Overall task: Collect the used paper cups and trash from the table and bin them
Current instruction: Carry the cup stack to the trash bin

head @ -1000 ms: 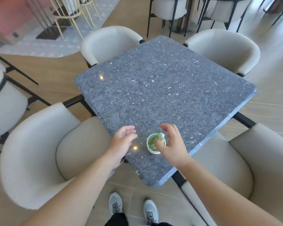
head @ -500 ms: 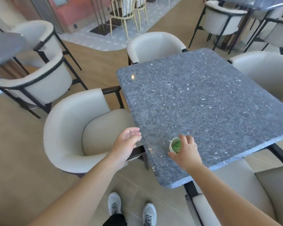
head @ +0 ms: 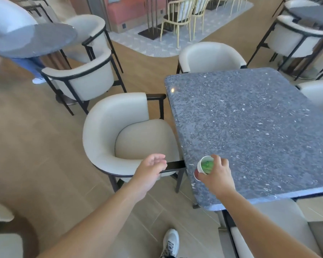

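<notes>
A white paper cup (head: 205, 165) stuffed with green trash is tilted to the left, lifted off the near left corner of the grey speckled table (head: 259, 127). My right hand (head: 217, 175) grips the cup from its right side, fingers wrapped around the wall. My left hand (head: 151, 169) hovers empty, palm turned inward and fingers loosely apart, left of the table over the front rail of a cream armchair (head: 119, 135). No other cup or trash shows on the tabletop.
Cream armchairs ring the table: one at the far end (head: 211, 56), one at the right edge (head: 321, 95), one under my right arm (head: 280, 228). A round grey table (head: 35, 40) and another chair (head: 86, 75) stand at the left. A person's legs (head: 30, 66) show beside it.
My right hand closed on the cup, lifted it off the table and tipped it leftward. The view swung left, bringing the left armchair and the round table into sight.
</notes>
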The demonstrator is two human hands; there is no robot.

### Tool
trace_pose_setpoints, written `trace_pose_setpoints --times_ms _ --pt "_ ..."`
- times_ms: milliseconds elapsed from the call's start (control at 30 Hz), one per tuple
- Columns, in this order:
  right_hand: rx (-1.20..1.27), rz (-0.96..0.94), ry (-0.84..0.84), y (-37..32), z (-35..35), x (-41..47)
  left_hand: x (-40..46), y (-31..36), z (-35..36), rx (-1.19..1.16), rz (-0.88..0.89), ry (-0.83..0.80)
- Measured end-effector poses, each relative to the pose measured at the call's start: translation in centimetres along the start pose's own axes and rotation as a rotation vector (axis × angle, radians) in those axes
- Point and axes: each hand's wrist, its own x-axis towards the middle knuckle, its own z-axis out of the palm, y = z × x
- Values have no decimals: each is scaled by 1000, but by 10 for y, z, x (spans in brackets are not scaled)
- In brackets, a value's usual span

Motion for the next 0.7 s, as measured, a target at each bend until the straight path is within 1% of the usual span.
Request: trace_pose_setpoints --times_ms 233,367,467,700 --pt "86 -168 -56 -69 23 -73 -59 -44 -52 -64 -9 70" --pt "109 -267 -127 -112 40 -130 -102 -73 -92 -142 -3 155" --pt "126 -377 -186 -144 57 -171 -134 -93 -124 -205 15 219" --pt "154 -598 -350 -203 90 -266 -202 -139 -186 -247 44 374"
